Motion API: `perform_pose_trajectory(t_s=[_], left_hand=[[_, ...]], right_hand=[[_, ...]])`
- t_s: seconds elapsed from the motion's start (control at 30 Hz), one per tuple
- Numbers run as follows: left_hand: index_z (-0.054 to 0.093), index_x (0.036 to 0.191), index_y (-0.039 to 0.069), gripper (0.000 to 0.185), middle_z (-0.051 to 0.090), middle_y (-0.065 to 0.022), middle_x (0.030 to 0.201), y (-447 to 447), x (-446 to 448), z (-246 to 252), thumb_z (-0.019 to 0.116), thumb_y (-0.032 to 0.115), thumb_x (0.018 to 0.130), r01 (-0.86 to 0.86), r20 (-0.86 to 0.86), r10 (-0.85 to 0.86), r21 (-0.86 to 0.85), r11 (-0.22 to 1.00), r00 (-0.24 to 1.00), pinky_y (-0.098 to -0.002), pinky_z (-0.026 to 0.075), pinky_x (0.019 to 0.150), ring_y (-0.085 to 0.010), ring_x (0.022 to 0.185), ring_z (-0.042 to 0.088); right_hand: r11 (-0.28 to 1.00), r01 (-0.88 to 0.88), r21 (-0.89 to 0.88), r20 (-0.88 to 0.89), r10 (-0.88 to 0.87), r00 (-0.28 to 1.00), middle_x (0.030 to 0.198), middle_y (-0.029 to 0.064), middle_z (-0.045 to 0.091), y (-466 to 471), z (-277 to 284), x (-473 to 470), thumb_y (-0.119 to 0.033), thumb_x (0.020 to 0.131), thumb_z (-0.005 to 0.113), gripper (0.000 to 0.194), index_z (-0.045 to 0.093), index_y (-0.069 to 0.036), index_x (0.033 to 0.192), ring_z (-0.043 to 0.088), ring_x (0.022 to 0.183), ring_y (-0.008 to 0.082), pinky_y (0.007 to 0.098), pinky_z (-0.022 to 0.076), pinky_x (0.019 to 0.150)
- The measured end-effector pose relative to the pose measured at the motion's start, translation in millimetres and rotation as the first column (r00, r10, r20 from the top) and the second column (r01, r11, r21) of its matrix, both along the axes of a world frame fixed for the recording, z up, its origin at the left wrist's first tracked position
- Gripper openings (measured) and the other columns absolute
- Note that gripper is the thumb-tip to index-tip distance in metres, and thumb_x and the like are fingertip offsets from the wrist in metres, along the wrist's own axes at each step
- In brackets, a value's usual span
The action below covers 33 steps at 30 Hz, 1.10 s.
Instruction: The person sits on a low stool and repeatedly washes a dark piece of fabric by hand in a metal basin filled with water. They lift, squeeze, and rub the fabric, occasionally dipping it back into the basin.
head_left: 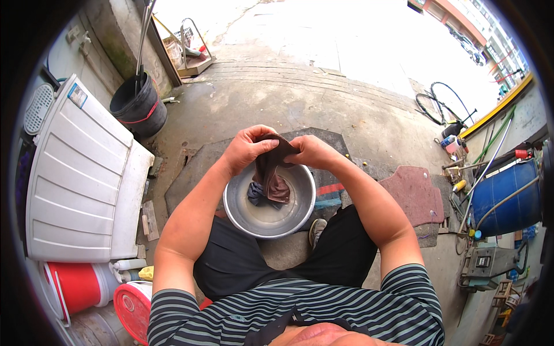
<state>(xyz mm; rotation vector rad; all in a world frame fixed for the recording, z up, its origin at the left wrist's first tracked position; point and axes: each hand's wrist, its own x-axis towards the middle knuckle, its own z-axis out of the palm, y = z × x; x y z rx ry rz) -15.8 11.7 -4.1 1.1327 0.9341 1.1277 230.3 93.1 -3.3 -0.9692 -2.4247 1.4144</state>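
Note:
A brown wet-looking cloth [272,173] hangs between my two hands, its lower end down in a round metal basin [306,212]. My left hand [252,149] pinches the cloth's upper edge between thumb and fingers. On the other side, my right hand [312,152] grips the same edge. Both hands are above the basin's far rim. A dark blue cloth [256,193] lies beside the brown one in cloudy water [268,215] at the basin's bottom. The basin stands on the floor in front of my knees.
Grey mats [197,173] lie under and around the basin, with a reddish mat [409,194] to the right. A white plastic cabinet [78,181], a black bucket [140,106] and red buckets [75,287] stand left. At right are a blue barrel [504,199] and a coiled hose [439,101].

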Motion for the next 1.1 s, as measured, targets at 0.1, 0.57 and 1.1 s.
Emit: perform_pose_trajectory(t_s=[0.1, 0.57, 1.1], left_hand=[[0.073, 0.121, 0.004, 0.022, 0.077, -0.0017, 0.113, -3, 1, 4, 0.079, 0.009, 0.101, -0.019, 0.015, 0.019, 0.012, 1.000, 1.000, -0.0289, 0.055, 0.098, -0.0110, 0.105, 0.070], [0.070, 0.117, 0.003, 0.018, 0.074, -0.0024, 0.103, 8, 7, -5, 0.069, 0.019, 0.108, -0.252, -0.153, 0.254, 0.028, 0.967, 0.955, -0.0272, 0.055, 0.085, -0.0092, 0.094, 0.066], [0.067, 0.119, 0.007, 0.024, 0.072, 0.0014, 0.107, -4, 20, 4, 0.068, 0.029, 0.112, -0.191, -0.038, 0.189, -0.071, 0.979, 0.981, -0.0246, 0.054, 0.088, -0.0060, 0.097, 0.064]], right_hand=[[0.984, -0.036, 0.177, 0.121, 0.014, 0.993, 0.091, 0.0080, 0.077, 2, -2, -2, -0.018, 0.096, 0.081, 0.019, 0.079, -0.001, 0.106, 0.072, 0.089, 0.0147, 0.0365, 0.0566, 0.084], [0.986, 0.109, -0.126, -0.240, -0.137, 0.961, 0.091, 0.0053, 0.078, -27, 27, -12, -0.036, 0.103, 0.078, 0.038, 0.079, 0.001, 0.109, 0.066, 0.087, 0.0084, 0.0331, 0.0550, 0.078], [0.990, 0.139, 0.015, -0.275, -0.130, 0.953, 0.092, 0.0159, 0.074, -32, 12, -23, -0.025, 0.105, 0.072, 0.028, 0.073, 0.002, 0.110, 0.069, 0.084, 0.0227, 0.0405, 0.0554, 0.081]])
